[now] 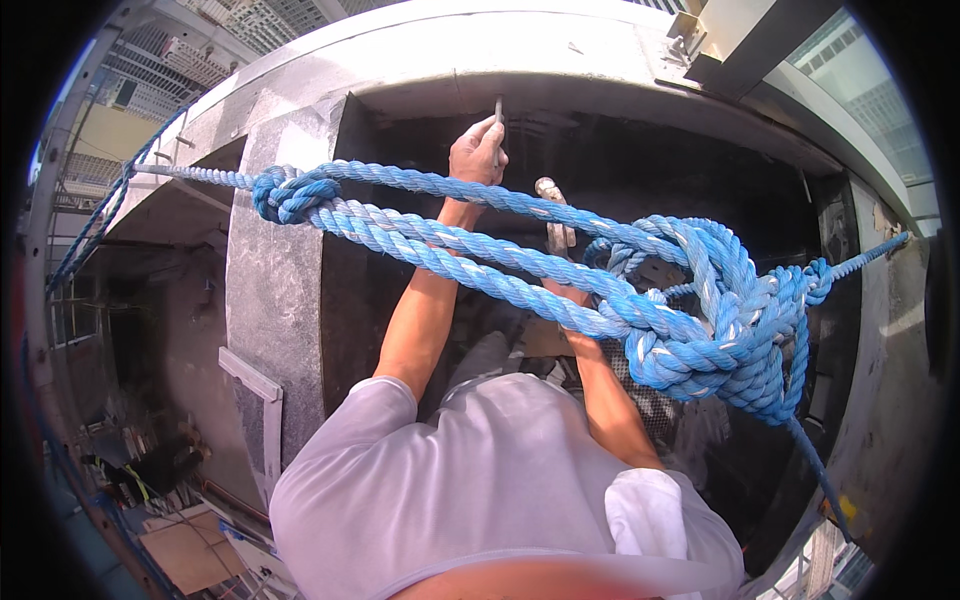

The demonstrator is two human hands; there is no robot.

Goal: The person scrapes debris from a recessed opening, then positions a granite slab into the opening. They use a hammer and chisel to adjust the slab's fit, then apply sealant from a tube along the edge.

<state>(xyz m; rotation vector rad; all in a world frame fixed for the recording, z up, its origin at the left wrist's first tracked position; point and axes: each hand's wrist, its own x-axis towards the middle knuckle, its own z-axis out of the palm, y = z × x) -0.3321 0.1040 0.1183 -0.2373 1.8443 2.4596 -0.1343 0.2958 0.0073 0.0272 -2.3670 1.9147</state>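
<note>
My left hand (478,153) is closed around a thin grey chisel (499,107), which points up at the lower edge of the white concrete beam (430,62). My right hand (566,238) is lower and to the right, partly hidden behind the blue rope. It grips what looks like a dusty hammer (547,187), its rounded end showing above the fingers. Thick blue ropes (440,240) cross over both forearms without being held. They run from a knot (290,194) on the left to a large bundle of knots (725,320) on the right.
A rough grey concrete column (275,270) stands at the left. On the right are a metal beam (765,40) and a wall (895,330) beside the rope. Boards (190,550) and clutter lie far below at lower left. Tall buildings (180,60) show beyond the ledge.
</note>
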